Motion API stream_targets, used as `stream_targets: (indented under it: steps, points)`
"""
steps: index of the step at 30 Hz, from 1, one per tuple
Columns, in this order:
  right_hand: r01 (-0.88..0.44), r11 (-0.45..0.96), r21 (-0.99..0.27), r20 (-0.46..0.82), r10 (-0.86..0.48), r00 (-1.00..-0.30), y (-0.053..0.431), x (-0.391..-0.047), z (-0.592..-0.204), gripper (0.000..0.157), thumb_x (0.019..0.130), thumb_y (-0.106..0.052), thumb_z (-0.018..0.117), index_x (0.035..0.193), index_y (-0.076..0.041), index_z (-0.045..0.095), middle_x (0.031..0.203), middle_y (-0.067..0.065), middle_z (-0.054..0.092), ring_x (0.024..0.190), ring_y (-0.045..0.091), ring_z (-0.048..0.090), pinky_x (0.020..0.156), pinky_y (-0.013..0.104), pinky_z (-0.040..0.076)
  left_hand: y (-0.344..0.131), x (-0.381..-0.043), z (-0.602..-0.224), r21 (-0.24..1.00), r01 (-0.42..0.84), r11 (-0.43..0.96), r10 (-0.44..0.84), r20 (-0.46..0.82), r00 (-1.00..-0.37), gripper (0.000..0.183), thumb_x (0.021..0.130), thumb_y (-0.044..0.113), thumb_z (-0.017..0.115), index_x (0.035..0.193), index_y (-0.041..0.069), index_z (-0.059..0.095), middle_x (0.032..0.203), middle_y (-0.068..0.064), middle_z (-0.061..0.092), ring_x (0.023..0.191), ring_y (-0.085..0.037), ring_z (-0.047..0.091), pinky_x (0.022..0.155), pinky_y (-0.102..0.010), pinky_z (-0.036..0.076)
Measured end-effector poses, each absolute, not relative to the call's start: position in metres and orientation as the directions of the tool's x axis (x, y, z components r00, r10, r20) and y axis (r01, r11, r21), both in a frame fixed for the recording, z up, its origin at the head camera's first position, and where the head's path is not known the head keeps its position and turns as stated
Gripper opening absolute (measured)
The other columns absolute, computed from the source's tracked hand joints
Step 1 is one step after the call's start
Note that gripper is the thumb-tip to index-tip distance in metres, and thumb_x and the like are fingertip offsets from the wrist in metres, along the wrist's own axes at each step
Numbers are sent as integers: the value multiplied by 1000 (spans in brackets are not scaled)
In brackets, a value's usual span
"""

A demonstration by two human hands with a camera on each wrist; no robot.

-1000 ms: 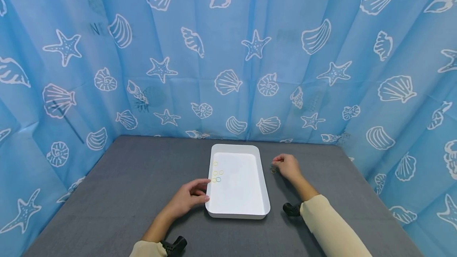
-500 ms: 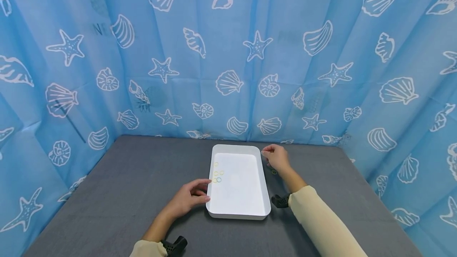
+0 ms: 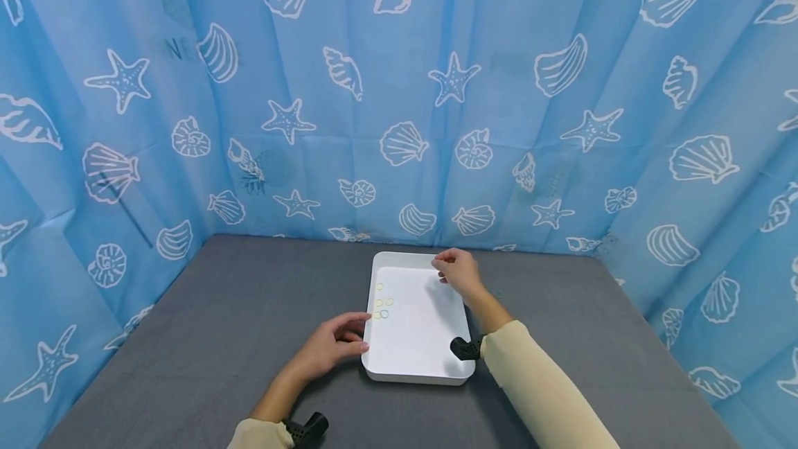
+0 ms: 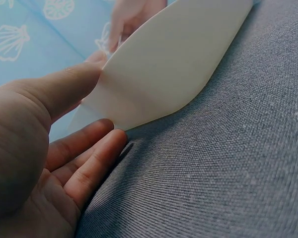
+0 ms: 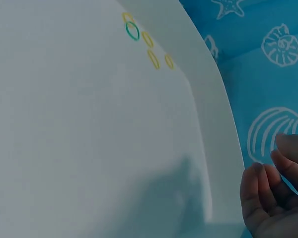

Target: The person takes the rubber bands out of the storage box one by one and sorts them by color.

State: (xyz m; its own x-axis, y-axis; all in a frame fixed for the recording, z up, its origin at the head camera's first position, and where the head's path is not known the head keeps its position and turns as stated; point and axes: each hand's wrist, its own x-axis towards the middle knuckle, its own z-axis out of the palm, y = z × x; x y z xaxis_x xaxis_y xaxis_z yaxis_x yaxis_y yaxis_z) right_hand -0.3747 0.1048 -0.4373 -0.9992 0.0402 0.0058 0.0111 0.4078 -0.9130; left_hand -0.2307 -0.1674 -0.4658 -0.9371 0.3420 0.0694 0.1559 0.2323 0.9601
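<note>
A white rectangular tray [image 3: 418, 345] lies on the grey cloth. My left hand [image 3: 324, 348] holds its left side; in the left wrist view the thumb is at the rim and the fingertips touch the outer wall low down. Over the tray's far right corner is my right hand [image 3: 458, 273], thumb and fingertips drawn together in a pinch. It seems to pinch a small rubber band, mostly hidden by the fingertips. Inside the tray, along the left side, lie several yellow rubber bands [image 5: 153, 59] and one green rubber band [image 5: 132, 30], which overlaps a yellow one.
Right of the tray, partly behind my right wrist, green rubber bands [image 3: 497, 294] lie on the grey tablecloth [image 3: 280, 276]. A blue curtain [image 3: 349, 109] with white shell prints hangs behind and beside the table. The tray's raised walls surround its flat floor.
My right hand has moved left from beside the loose bands on the cloth, past the tray's right wall, to above its far right corner. The left hand stays on the tray.
</note>
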Motion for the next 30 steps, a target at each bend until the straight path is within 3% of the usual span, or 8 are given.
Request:
stream_targets:
  steps: [6, 12, 22, 30]
  points:
    - [-2, 457, -890, 5, 6, -1000, 88, -374, -443, 14, 92, -13, 69, 99, -1, 66, 90, 10, 64, 78, 21, 61, 69, 32, 53, -170, -235, -474, 957, 153, 245, 338, 64, -939, 50, 88, 8, 72, 134, -2, 54, 118, -23, 60, 95, -27, 61, 76, -30, 49]
    - [-106, 566, -817, 59, -102, -993, 77, -371, -449, 22, 88, -13, 73, 103, 1, 66, 87, 10, 62, 68, 17, 56, 60, 29, 49, -171, -246, -495, 955, 157, 253, 330, 67, -941, 53, 88, 13, 73, 136, 4, 54, 120, -17, 61, 95, -23, 61, 76, -29, 49]
    - [-229, 574, -787, -10, -382, -924, 68, -372, -461, 37, 84, -10, 76, 118, -1, 63, 102, 12, 60, 87, 21, 59, 66, 31, 50, -169, -244, -491, 960, 162, 230, 342, 76, -937, 52, 88, 12, 73, 135, 3, 54, 120, -19, 61, 95, -23, 62, 76, -30, 50]
    - [-342, 626, -701, -36, -510, -860, 60, -375, -466, 36, 83, -8, 78, 118, -7, 68, 89, 5, 58, 78, 16, 51, 68, 30, 43, -170, -249, -498, 960, 158, 232, 332, 74, -940, 52, 87, 13, 74, 135, 6, 55, 120, -17, 61, 96, -23, 62, 76, -31, 50]
